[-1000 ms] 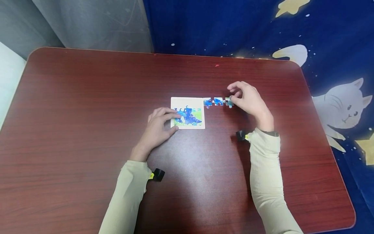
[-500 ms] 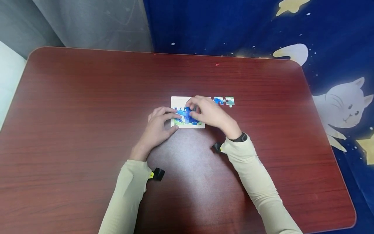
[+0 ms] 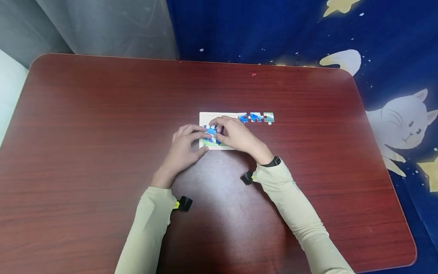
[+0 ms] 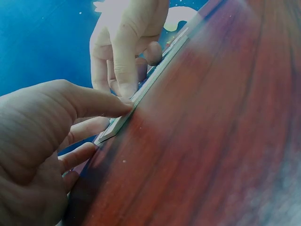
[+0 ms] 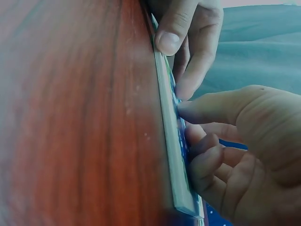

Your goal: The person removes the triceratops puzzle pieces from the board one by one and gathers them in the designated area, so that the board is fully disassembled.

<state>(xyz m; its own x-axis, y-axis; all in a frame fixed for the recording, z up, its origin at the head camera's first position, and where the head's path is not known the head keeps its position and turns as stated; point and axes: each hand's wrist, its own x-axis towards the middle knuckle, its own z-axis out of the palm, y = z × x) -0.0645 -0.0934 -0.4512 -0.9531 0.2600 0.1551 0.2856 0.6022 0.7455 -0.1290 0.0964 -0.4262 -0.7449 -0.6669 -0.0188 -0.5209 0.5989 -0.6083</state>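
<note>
A small jigsaw puzzle (image 3: 211, 140), blue and green, lies in a pale tray (image 3: 219, 113) on the table. My left hand (image 3: 186, 146) rests at the tray's left side, fingertips on the picture and thumb at the front edge. My right hand (image 3: 236, 135) reaches over the tray with bent fingers, its thumb and fingertips on the puzzle near the left fingertips. In the right wrist view the right thumb (image 5: 202, 108) touches the puzzle face. I cannot tell whether a piece is pinched, as the hand covers that part. Three puzzle pieces (image 3: 255, 117) lie in a row right of the tray.
The brown table (image 3: 119, 99) stretches to both sides. A tiny red scrap (image 3: 254, 74) lies near its back edge. Behind hang a grey curtain (image 3: 119, 26) and a blue one (image 3: 246, 30) with stars and a cat.
My right hand has moved left from the rightmost loose piece to the puzzle in the tray, leaving that piece in the row. The left hand has stayed in place.
</note>
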